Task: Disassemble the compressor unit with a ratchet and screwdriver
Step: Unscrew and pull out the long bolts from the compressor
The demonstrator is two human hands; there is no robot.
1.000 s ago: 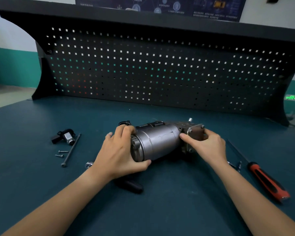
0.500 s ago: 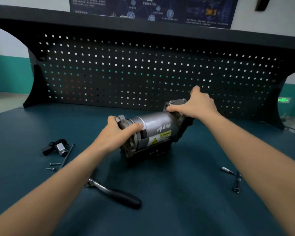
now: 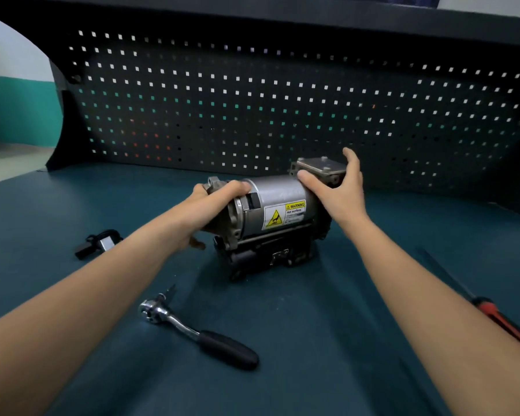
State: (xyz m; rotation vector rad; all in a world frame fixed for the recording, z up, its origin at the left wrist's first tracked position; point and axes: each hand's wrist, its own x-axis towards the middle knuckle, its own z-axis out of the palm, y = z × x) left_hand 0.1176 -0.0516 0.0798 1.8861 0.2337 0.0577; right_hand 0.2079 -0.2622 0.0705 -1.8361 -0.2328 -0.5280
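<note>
Left hand (image 3: 213,202) is wrapped around the flanged end of the compressor (image 3: 278,217), right hand (image 3: 341,190) grips the far end with the thumb on the silver barrel. The compressor sits mid-tabletop (image 3: 312,340) now, yellow warning label facing me; half a second back it was tilted up. Ratchet (image 3: 198,331) lies near the front edge, fully visible now. Red screwdriver (image 3: 499,316) is off by the right edge, a small black part (image 3: 98,243) left. Dark teal top, black pegboard (image 3: 252,100) behind.
</note>
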